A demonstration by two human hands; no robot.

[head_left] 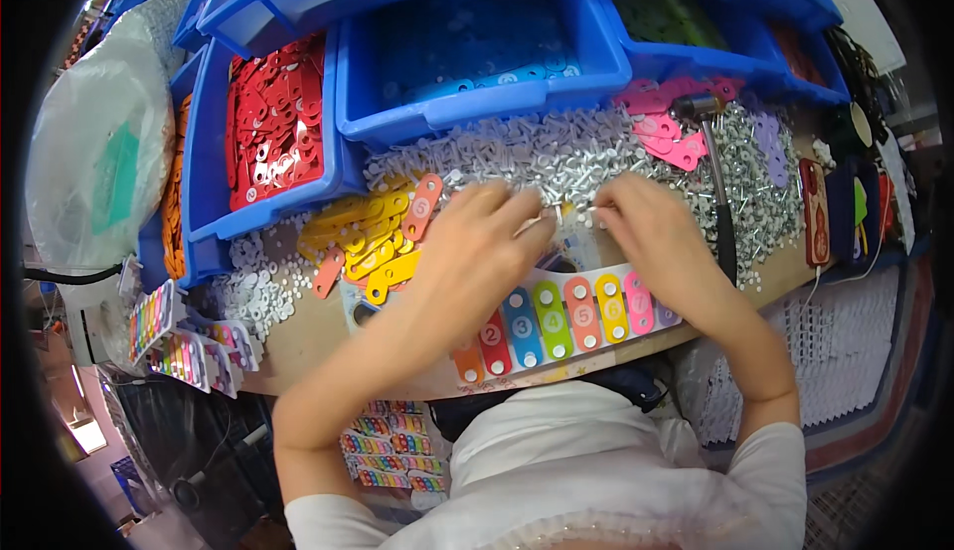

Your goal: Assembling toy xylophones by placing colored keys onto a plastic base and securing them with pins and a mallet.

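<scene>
A toy xylophone [548,321] with a row of coloured bars lies at the table's front edge, white pins at the bar ends. Just beyond it, my left hand [484,237] is bent over the near edge of a heap of white plastic pins [517,148], fingertips drawn together. My right hand [651,227] is at the same heap, thumb and fingers pinched. Whatever small thing either hand holds is too hidden to name. Beside my left hand lie yellow bars [373,227] and an orange bar [422,207].
Blue bins [482,108] line the back, one holding red bars [278,118]. A hammer [717,187] lies across metal screws [760,202] at the right, near pink bars [671,133] and a red phone [815,212]. Finished-looking xylophones [184,341] are stacked at the left, near white washers [263,282].
</scene>
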